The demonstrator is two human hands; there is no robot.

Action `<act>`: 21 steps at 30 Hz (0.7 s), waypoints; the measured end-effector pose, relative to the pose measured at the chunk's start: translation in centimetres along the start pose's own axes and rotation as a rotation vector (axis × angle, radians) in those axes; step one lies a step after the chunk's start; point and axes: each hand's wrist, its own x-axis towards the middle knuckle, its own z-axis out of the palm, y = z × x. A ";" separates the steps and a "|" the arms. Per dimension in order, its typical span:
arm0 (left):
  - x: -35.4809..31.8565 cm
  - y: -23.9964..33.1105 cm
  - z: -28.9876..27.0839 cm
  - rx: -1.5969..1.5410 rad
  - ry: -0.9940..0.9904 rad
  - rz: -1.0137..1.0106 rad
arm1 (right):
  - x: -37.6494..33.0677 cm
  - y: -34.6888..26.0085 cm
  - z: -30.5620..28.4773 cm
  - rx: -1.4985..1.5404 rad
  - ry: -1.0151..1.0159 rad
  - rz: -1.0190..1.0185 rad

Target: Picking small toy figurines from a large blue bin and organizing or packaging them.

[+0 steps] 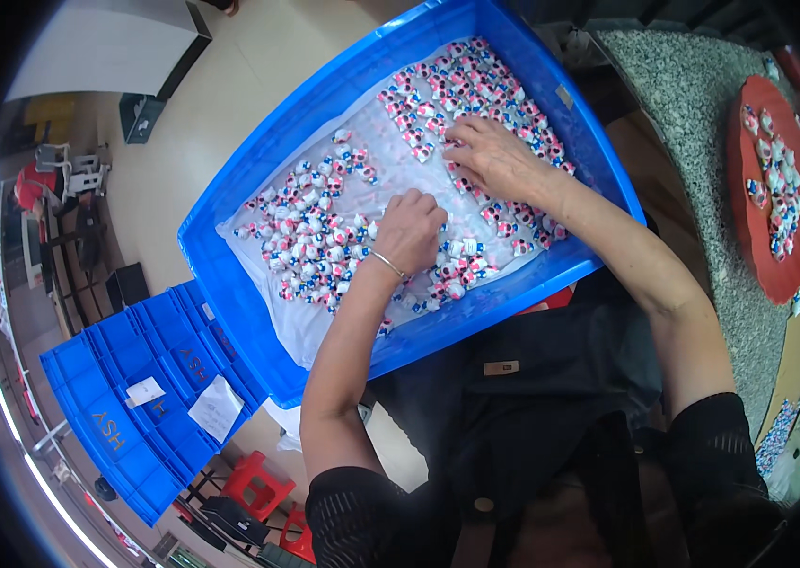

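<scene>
A blue plastic crate (pixel 296 123) lined with a white sheet (pixel 390 175) is in front of me. Small white, pink and blue figurines lie in it. At the left is a loose heap of figurines (pixel 310 232); at the far right, others stand close together in a packed block (pixel 457 80). My left hand (pixel 409 232) is closed, fingers curled down at the heap's right edge; whatever it holds is hidden. My right hand (pixel 494 159) reaches over the packed block's near edge, fingers bent inward. What lies between its fingertips cannot be made out.
On the right, a speckled grey counter (pixel 674 123) carries a red oval tray (pixel 740 189) of figurines, with many more beyond it. Stacked blue crates (pixel 135 379) with paper slips stand at the left. Below them is a red stool (pixel 256 485). A white table (pixel 106 43) stands at the far left.
</scene>
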 end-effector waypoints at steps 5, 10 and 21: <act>2.3 -0.7 -0.1 -0.251 0.279 -0.262 | -1.1 -0.8 0.7 0.010 -0.102 -0.086; 4.4 -2.1 2.0 -0.160 0.307 -0.328 | -1.3 -0.6 1.4 -0.174 -0.236 -0.166; 1.1 -4.7 0.6 -0.398 0.619 -0.462 | -1.7 -0.2 1.4 -0.081 -0.209 -0.117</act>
